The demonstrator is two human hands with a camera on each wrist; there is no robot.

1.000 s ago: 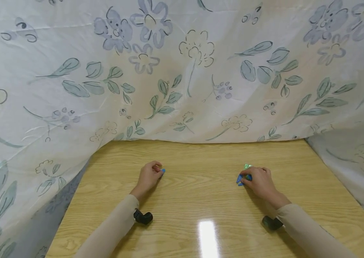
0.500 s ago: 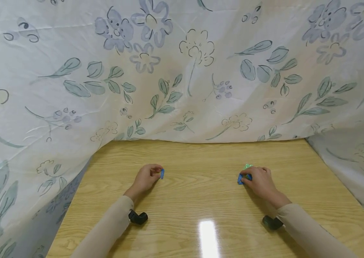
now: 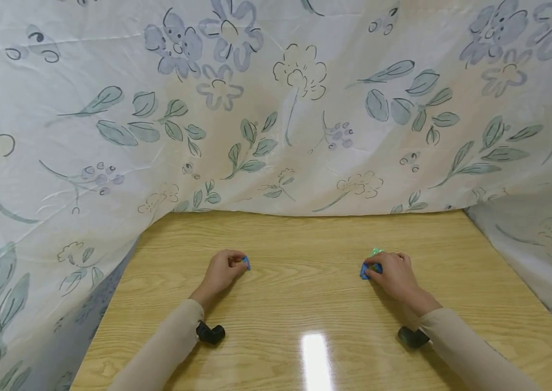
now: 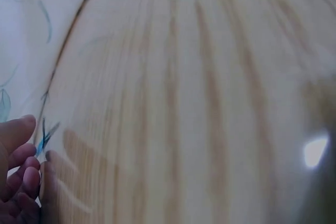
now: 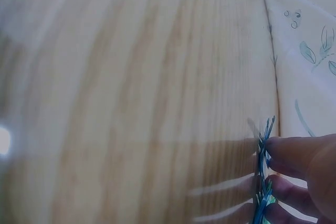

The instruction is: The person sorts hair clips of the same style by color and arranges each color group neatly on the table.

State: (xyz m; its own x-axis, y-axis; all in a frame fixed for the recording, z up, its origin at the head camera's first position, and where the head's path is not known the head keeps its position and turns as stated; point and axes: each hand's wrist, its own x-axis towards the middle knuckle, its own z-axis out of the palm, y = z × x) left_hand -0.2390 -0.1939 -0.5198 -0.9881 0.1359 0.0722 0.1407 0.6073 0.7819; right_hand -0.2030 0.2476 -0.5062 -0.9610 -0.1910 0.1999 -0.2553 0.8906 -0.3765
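Observation:
In the head view, my left hand (image 3: 222, 271) pinches a small flat blue piece (image 3: 246, 263) between thumb and fingertips, left of the table's middle. The left wrist view catches only a thin blue edge (image 4: 42, 144) beside the fingertips. On the right, my right hand (image 3: 394, 272) has thumb and forefinger on another small blue piece (image 3: 364, 271). A green piece (image 3: 376, 251) pokes out just behind these fingers. Thin crossed blue and green strips (image 5: 262, 182) show at the right fingertips in the right wrist view; their exact kind cannot be made out.
The wooden table (image 3: 300, 304) stretches between and in front of both arms. A floral cloth (image 3: 276, 136) hangs along its back and sides. Black wrist cameras (image 3: 211, 333) sit under both forearms. Light glares on the near tabletop.
My left hand has shifted slightly down and left, and the blue piece in it has turned to show more of its length. The right hand stays put; the blue piece there has turned slightly.

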